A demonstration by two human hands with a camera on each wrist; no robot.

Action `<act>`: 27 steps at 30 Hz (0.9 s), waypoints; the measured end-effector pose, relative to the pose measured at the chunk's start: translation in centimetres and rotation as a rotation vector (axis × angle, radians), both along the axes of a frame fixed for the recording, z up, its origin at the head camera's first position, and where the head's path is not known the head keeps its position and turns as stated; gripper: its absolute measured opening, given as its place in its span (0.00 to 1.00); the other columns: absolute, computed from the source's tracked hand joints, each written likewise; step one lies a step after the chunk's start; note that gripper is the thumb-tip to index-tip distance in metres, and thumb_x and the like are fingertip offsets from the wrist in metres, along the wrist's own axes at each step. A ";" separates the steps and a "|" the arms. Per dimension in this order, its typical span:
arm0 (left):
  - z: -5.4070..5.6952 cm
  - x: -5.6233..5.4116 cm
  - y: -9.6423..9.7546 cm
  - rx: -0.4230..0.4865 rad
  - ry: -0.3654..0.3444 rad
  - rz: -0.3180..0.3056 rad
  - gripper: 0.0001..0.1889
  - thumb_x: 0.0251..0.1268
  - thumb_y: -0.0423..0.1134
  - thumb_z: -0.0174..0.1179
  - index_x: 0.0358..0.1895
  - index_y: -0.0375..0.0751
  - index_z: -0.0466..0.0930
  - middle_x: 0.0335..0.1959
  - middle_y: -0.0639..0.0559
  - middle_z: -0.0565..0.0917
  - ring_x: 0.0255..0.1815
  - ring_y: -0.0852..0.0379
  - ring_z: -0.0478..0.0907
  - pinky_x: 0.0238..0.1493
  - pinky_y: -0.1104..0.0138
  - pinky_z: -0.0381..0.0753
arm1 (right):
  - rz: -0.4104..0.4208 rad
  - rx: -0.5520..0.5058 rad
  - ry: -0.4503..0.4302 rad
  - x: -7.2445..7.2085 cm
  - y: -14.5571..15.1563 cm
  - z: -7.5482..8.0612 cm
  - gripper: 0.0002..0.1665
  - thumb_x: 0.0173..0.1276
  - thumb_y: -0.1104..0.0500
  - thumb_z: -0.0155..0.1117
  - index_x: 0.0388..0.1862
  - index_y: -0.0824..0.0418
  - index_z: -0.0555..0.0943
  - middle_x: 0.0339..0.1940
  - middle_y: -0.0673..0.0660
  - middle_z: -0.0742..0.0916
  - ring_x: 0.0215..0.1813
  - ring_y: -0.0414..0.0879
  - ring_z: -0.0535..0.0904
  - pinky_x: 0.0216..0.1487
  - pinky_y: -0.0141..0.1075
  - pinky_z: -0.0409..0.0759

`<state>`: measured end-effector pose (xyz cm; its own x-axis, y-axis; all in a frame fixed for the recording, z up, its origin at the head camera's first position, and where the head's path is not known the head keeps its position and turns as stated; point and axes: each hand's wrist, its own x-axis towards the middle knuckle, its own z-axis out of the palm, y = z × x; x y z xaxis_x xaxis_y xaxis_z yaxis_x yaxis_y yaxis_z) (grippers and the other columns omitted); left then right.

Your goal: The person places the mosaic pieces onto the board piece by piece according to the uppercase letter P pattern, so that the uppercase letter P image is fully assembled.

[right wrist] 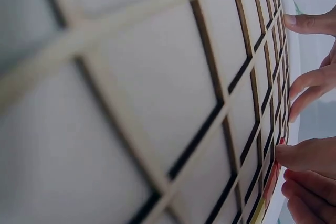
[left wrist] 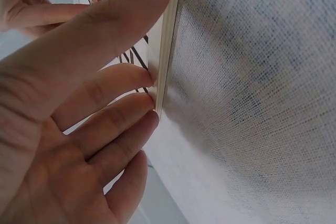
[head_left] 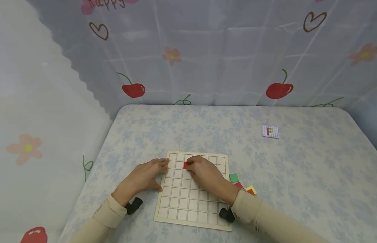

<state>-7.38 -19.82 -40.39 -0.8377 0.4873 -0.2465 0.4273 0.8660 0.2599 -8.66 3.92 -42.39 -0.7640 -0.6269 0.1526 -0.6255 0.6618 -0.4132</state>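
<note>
A pale wooden grid board (head_left: 182, 194) lies on the table under both hands. My right hand (head_left: 205, 173) is over its upper part, thumb and fingers at a small red square tile (head_left: 185, 165) in one of the cells. In the right wrist view, the thumb (right wrist: 299, 156) overlaps a red strip, with yellow (right wrist: 257, 211) showing lower along the grid. My left hand (head_left: 146, 175) rests at the board's left edge. Its thumb and fingertips touch the rim (left wrist: 167, 40), fingers loosely spread, with nothing held.
Beside the board's right edge lie loose tiles: a green tile (head_left: 234, 178), a red tile (head_left: 239, 185) and a yellow tile (head_left: 251, 188), partly behind the right forearm. A small card with a coloured grid pattern (head_left: 270, 131) lies farther back. A printed curtain (head_left: 212, 67) hangs behind the table.
</note>
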 end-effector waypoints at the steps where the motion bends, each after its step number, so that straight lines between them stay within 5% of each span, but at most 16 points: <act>1: 0.0 0.0 0.0 0.002 0.002 -0.002 0.35 0.40 0.41 0.81 0.59 0.36 0.82 0.72 0.44 0.68 0.72 0.43 0.64 0.58 0.51 0.77 | -0.003 -0.004 -0.001 0.2 0.3 0.0 0.10 0.67 0.67 0.66 0.46 0.62 0.88 0.53 0.57 0.84 0.57 0.50 0.79 0.51 0.39 0.82; 10: 0.2 0.0 -0.1 0.013 0.015 -0.017 0.36 0.39 0.41 0.81 0.58 0.35 0.82 0.71 0.41 0.69 0.71 0.40 0.65 0.57 0.49 0.77 | -0.162 -0.109 -0.073 1.3 4.6 -0.4 0.16 0.64 0.71 0.67 0.50 0.61 0.87 0.52 0.55 0.85 0.58 0.50 0.79 0.52 0.41 0.81; 18: 0.2 -0.1 -0.1 0.001 0.010 -0.018 0.37 0.40 0.41 0.81 0.59 0.35 0.81 0.72 0.41 0.68 0.71 0.40 0.64 0.59 0.49 0.76 | -0.301 -0.093 -0.120 2.0 9.6 0.2 0.17 0.62 0.69 0.70 0.51 0.64 0.86 0.52 0.58 0.85 0.57 0.54 0.80 0.50 0.47 0.82; 27: 0.1 -0.1 -0.1 0.010 0.012 -0.032 0.36 0.40 0.41 0.81 0.59 0.34 0.81 0.72 0.41 0.68 0.72 0.40 0.64 0.59 0.49 0.76 | -0.429 -0.044 -0.156 4.9 14.2 0.7 0.12 0.60 0.63 0.73 0.44 0.61 0.89 0.45 0.56 0.88 0.51 0.55 0.82 0.47 0.52 0.83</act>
